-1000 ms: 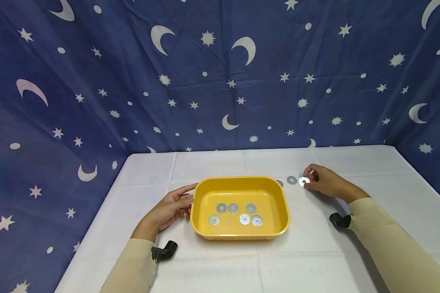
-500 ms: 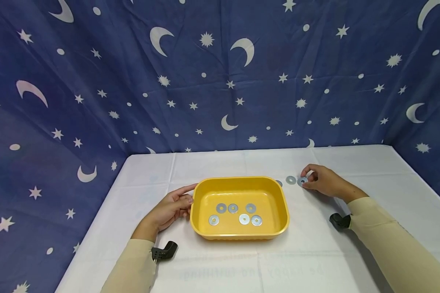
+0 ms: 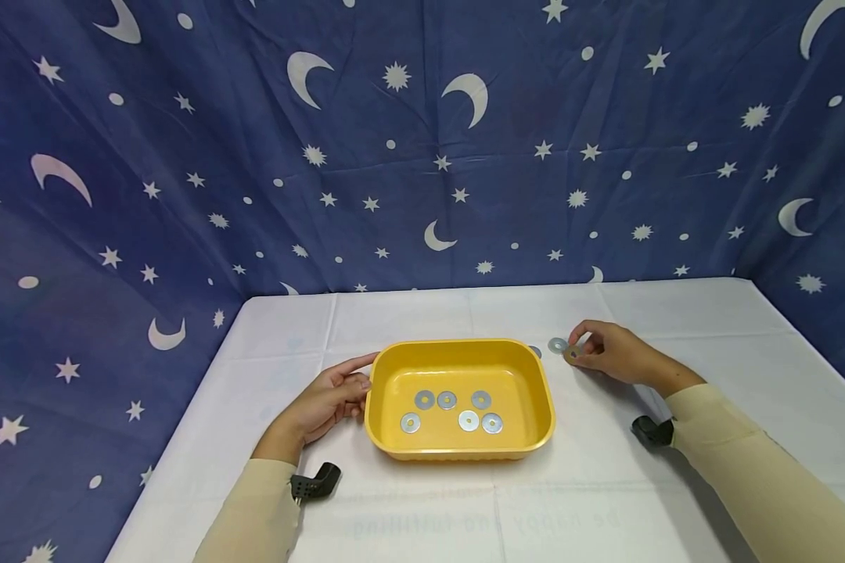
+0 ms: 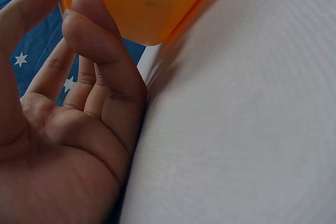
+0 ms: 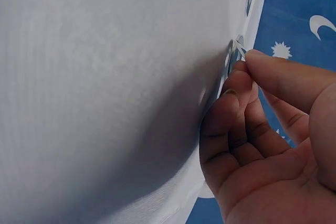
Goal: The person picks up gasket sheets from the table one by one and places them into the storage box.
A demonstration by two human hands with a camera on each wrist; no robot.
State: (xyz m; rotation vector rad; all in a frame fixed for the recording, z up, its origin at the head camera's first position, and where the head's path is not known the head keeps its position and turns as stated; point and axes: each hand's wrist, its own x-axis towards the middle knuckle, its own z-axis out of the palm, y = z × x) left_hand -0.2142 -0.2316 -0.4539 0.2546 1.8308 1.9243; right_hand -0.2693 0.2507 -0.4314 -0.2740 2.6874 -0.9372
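Observation:
My right hand (image 3: pixel 614 352) pinches a metal washer (image 3: pixel 570 351) between thumb and fingertips, tilted and close above the cloth, right of the yellow tray (image 3: pixel 458 453). In the right wrist view the pinched washer (image 5: pixel 241 49) shows nearly edge-on. Another washer (image 3: pixel 557 346) lies flat just left of those fingertips. Farther left, a third washer (image 3: pixel 536 351) is partly hidden behind the tray's back right corner. My left hand (image 3: pixel 329 400) rests against the tray's left side, its loosely bent fingers touching the outer wall (image 4: pixel 142 3). Several washers (image 3: pixel 492 424) lie scattered on the tray floor.
The table has a white cloth (image 3: pixel 436 516) with faint lettering showing near the front. A dark blue curtain (image 3: pixel 366 156) with moons and stars rises along the back and sides. Black camera mounts (image 3: pixel 315 482) sit on both wrists.
My right hand has moved slightly left and towards me, and the washer in its fingers has tilted and come closer to the flat one. The left hand and tray stay put.

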